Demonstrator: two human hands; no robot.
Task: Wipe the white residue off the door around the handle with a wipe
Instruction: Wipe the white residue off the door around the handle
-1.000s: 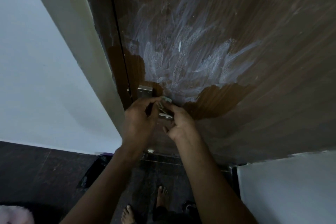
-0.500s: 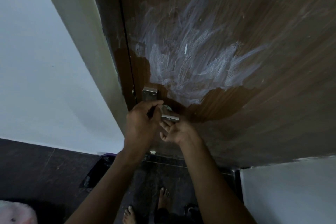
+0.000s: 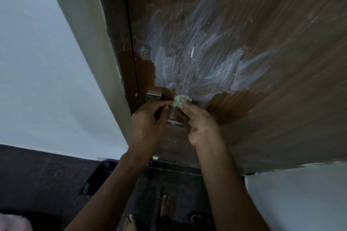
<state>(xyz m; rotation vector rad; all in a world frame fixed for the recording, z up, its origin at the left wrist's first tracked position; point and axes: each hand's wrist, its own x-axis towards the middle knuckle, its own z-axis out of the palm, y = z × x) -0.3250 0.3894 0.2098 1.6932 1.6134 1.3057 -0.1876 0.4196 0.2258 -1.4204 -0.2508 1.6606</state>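
Both hands are up at the shiny metal door handle. The right hand pinches a small, scrunched-up, pale green wipe with its fingertips. The left hand pinches the same wipe from the other side, with its fingers curled. So the wipe sits between the two hands, right at the top of the handle and against the brown wooden door.

The job looks only partly done. Below and beside the right hand the wood is dark and clean-looking, maybe still wet. Above both hands a big patch of streaky white residue is left, spreading up and out like a fan. Most of the wiping is still to do, I think.

The wipe is a little ball, so it has no clear long side. The handle's long side runs up and down here, from between the hands toward the white patch.
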